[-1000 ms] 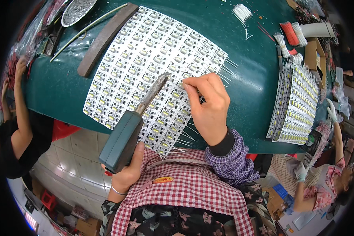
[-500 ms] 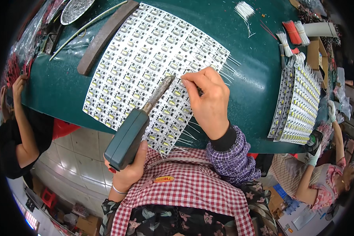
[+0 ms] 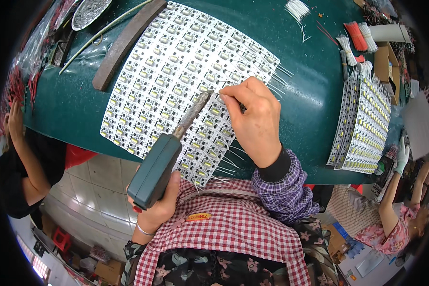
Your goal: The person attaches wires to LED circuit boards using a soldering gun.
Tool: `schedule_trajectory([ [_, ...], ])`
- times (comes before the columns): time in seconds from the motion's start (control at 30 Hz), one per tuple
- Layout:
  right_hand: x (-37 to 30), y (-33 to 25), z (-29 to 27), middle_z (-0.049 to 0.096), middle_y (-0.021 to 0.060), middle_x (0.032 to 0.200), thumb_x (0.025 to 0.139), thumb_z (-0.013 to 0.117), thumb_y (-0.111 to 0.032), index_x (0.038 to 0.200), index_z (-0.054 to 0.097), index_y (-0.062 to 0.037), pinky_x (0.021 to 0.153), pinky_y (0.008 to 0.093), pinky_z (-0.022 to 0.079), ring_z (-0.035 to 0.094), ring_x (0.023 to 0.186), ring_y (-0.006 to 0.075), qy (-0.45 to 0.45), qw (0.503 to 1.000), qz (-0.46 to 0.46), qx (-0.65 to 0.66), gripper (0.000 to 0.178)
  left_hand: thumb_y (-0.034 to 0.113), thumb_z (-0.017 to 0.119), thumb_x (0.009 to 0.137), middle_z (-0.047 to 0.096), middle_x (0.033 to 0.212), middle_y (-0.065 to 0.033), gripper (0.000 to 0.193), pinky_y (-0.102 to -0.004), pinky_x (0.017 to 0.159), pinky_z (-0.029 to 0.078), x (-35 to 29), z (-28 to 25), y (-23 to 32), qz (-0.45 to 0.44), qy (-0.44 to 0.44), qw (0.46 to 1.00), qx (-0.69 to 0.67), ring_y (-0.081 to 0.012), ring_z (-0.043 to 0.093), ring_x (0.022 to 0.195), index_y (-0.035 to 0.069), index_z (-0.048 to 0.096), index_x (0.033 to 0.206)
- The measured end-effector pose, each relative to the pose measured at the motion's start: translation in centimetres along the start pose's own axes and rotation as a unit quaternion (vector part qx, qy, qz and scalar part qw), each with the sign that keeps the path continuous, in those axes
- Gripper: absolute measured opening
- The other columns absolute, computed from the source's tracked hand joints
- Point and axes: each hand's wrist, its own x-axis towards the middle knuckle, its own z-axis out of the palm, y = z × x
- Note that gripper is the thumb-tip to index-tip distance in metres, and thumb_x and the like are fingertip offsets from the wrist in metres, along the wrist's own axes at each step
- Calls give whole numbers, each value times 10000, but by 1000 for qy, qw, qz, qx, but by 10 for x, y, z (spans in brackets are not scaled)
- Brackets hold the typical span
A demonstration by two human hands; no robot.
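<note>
My left hand [image 3: 162,209] is wrapped round the dark green handle of a soldering gun [image 3: 155,164]. The gun's metal tip rests at the middle of a white LED circuit-board panel [image 3: 174,59] lying tilted on the table. Just right of that tip, my right hand [image 3: 258,121] pinches a thin white wire [image 3: 219,95] against the panel, finger and thumb pressed together; most of the wire is hidden by the hand. Other white wires [image 3: 282,71] stick out along the panel's right edge and lie over its lower right part.
A dark bar [image 3: 124,50] lies along the panel's upper left side on the green table [image 3: 314,105]. Stacked wired panels [image 3: 367,126] stand at right, below bundles of white and red wires [image 3: 356,36]. Co-workers sit at both sides; a metal dish [image 3: 91,13] is at far left.
My hands stay almost in place, with the tip and wire at the same spot. The co-worker at right now has both arms raised by a grey sheet; the left co-worker's hand has lowered slightly.
</note>
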Motion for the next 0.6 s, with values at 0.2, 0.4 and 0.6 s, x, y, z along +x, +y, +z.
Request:
schedule_trajectory([
  [0.2,2,-1,-3,544,84,741,762,738,-23,791,712,-31,632,383,474,587,745,266,-12,1000,-11,-24,39,-32,716,866,659,929,-52,273,-247,623,482,-9,-3,-1,-18,-17,997,-74,-90,591,747,-58,645,1128],
  [0.4,2,-3,-3,552,86,742,763,737,-26,794,719,-28,635,385,479,590,747,269,-14,1000,-4,-22,36,-23,722,864,659,963,-60,285,-246,628,486,-4,-2,-2,2,-18,999,-33,-96,595,756,-48,646,1137],
  [0.6,2,-1,-2,554,86,744,767,734,-30,795,719,-26,638,389,479,593,750,270,-17,1000,4,-17,32,-1,764,767,691,895,-144,245,-298,610,529,3,6,2,-3,13,999,-38,-208,665,685,-62,690,993],
])
